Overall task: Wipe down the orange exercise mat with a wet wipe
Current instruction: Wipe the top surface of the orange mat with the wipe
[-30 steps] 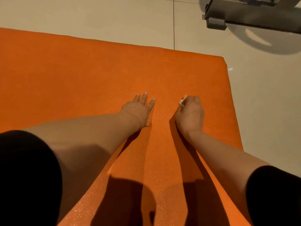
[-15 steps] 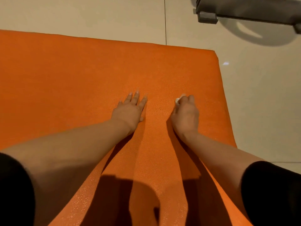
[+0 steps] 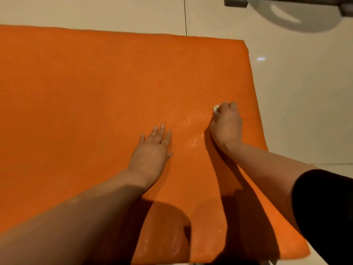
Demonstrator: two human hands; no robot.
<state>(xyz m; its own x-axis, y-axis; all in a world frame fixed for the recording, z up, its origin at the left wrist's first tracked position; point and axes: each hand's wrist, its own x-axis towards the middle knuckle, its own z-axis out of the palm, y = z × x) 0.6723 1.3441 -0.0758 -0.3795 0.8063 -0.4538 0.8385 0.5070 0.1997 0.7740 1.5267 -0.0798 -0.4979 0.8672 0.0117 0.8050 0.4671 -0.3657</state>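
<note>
The orange exercise mat (image 3: 86, 96) fills most of the view, lying on a pale tiled floor. My right hand (image 3: 227, 127) grips a balled-up white wet wipe (image 3: 216, 109), pressed against the mat near its right edge; only a small white tip shows past the curled fingers. My left hand (image 3: 151, 150) lies flat on the mat with fingers straight, a little left of and nearer to me than the right hand. A damp, shiny patch glistens on the mat between the two hands.
Pale floor tiles (image 3: 298, 104) border the mat at the top and right. A grey metal frame (image 3: 236, 1) stands on the floor at the upper right, casting a round shadow. My arms' shadows fall on the near end of the mat.
My right hand with the wipe has slid away from me and to the right across the mat. My left hand stays flat on the mat. The view has tilted.
</note>
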